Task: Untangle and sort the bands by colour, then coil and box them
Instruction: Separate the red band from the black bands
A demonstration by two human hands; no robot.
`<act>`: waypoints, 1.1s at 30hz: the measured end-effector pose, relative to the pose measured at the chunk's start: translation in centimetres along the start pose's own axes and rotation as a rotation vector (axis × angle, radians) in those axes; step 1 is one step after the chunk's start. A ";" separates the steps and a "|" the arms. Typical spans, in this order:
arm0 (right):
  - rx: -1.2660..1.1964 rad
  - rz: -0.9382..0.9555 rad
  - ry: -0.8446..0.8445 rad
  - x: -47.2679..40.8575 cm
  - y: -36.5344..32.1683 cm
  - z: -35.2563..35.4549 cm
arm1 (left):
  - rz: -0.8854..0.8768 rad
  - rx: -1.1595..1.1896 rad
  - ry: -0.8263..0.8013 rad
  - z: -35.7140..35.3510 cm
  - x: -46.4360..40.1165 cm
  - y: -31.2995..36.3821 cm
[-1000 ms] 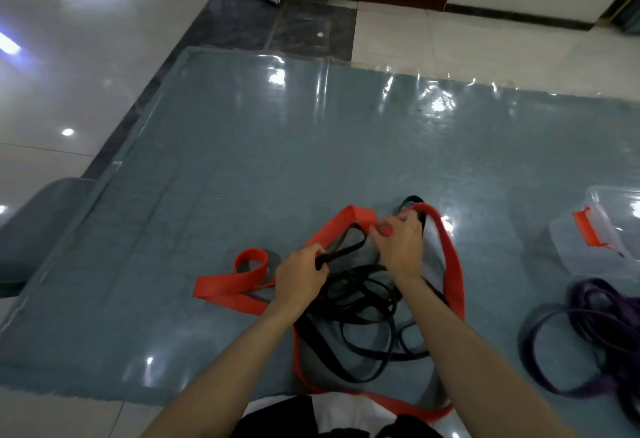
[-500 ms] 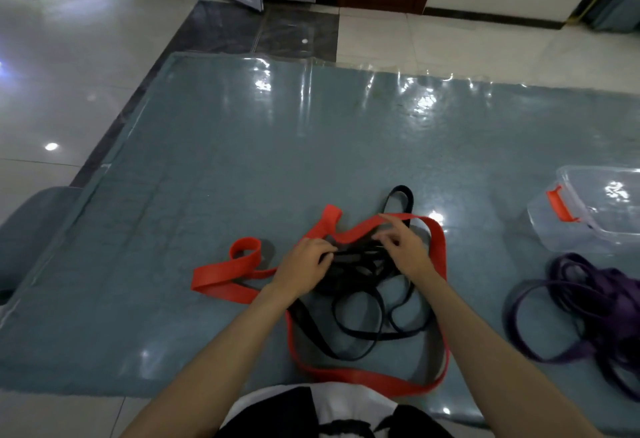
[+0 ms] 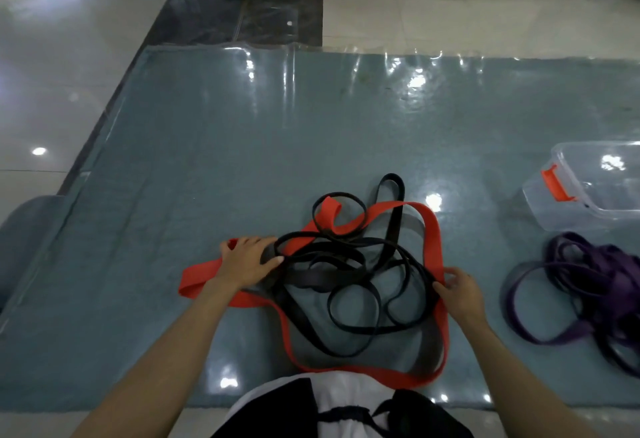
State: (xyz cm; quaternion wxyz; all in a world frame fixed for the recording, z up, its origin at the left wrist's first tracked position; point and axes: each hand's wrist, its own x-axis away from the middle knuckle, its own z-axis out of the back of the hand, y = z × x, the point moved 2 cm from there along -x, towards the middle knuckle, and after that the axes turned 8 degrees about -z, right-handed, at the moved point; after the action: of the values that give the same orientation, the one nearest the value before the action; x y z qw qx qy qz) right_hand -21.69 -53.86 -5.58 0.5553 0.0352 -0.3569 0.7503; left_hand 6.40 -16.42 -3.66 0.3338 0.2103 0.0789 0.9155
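A wide red band [image 3: 433,229] loops on the mat around a tangle of thin black bands [image 3: 346,264], which crosses over it near the top. My left hand [image 3: 247,261] lies flat on the red band's left end, its fingertips touching a black strand. My right hand [image 3: 457,290] pinches the red band's right side between thumb and fingers. A pile of purple bands [image 3: 588,271] lies apart at the right. Beyond that pile stands a clear plastic box [image 3: 595,209] with an orange latch.
Everything sits on a blue-grey mat [image 3: 277,143] under a glossy clear sheet, on a tiled floor. A grey cushion [image 3: 24,229] sticks out at the mat's left edge. Doors and a wall are far behind. My dark and white clothing shows at the bottom.
Both hands left the middle of the tangle and moved apart. The left let go of a black strand and flattened on the red band; the right shifted to the red band's right side.
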 end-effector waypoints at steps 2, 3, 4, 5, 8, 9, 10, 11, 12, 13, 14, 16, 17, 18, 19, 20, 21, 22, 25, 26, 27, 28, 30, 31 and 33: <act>-0.020 -0.017 0.018 0.0 -0.4 0.4 | -0.040 -0.009 -0.053 -0.1 0.0 0.0; -0.001 -0.021 0.014 0.0 -0.7 0.6 | -0.063 -0.031 -0.092 -0.1 0.0 -0.1; 0.032 -0.020 0.006 0.0 -0.8 0.8 | -0.074 -0.049 -0.134 -0.1 -0.1 -0.3; 0.067 -0.023 -0.004 0.0 -1.0 1.0 | -0.074 -0.067 -0.175 0.1 -0.2 -0.4; 0.009 -0.020 -0.048 0.1 -1.4 1.4 | -0.081 -0.196 -0.261 0.3 -0.1 -0.5; -0.082 -0.069 -0.066 0.3 -1.5 1.6 | -0.085 -0.262 -0.243 0.4 0.1 -0.5; -0.199 -0.121 -0.091 0.7 -1.5 1.8 | -0.086 -0.329 -0.206 0.5 0.2 -0.4; -0.310 -0.170 -0.119 0.9 -1.4 2.0 | -0.084 -0.381 -0.161 0.6 0.4 -0.4; -0.412 -0.217 -0.159 1.3 -1.3 2.1 | -0.080 -0.404 -0.120 0.8 0.6 -0.4; -0.484 -0.259 -0.199 1.5 -1.2 2.2 | -0.072 -0.406 -0.091 1.0 0.8 -0.5; -0.532 -0.293 -0.243 1.8 -1.2 2.4 | -0.063 -0.406 -0.069 1.2 0.8 -0.7; -0.633 -0.332 -0.260 2.3 -1.0 2.8 | -0.059 -0.427 0.003 1.8 0.9 -1.0; -0.698 -0.333 -0.214 2.3 -0.9 3.1 | -0.059 -0.448 0.044 2.1 1.0 -1.1; -0.750 -0.318 -0.144 2.4 -0.9 3.4 | -0.048 -0.454 0.079 2.6 1.1 -1.2; -0.785 -0.289 -0.066 2.4 -0.8 3.7 | -0.026 -0.444 0.101 2.9 1.4 -1.4; -0.785 -0.256 0.011 2.6 -0.8 4.1 | 0.001 -0.420 0.114 3.1 1.6 -1.7; -0.737 -0.221 0.083 2.6 -0.7 4.5 | 0.021 -0.390 0.124 3.3 1.8 -1.9; -0.656 -0.194 0.139 2.7 -0.8 4.9 | 0.031 -0.334 0.131 3.5 2.0 -2.1; -0.535 -0.155 0.056 3.2 -1.6 5.7 | -0.012 -0.068 0.122 4.0 2.1 -2.6; -0.529 -0.158 -0.042 3.6 -2.1 5.7 | -0.028 -0.011 0.094 4.2 2.2 -2.6; -0.528 -0.163 -0.150 4.0 -2.8 5.7 | -0.024 0.037 0.064 4.5 2.2 -2.7; -0.547 -0.162 -0.249 4.5 -3.5 5.6 | 0.002 0.086 0.042 4.9 2.3 -2.7; -0.659 -0.141 -0.413 5.2 -5.0 5.2 | 0.065 0.211 0.010 5.9 2.2 -2.6; -0.734 -0.131 -0.480 5.5 -5.9 4.9 | 0.098 0.296 0.000 6.4 2.1 -2.5; -0.854 -0.115 -0.602 6.4 -7.8 4.0 | 0.177 0.516 0.007 7.4 1.9 -2.1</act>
State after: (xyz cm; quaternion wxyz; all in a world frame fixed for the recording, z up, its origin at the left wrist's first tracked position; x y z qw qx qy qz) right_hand -18.80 -50.00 4.19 0.4332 0.0395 -0.7723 0.4630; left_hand 9.56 -13.53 2.98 0.1875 0.2912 0.2920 0.8915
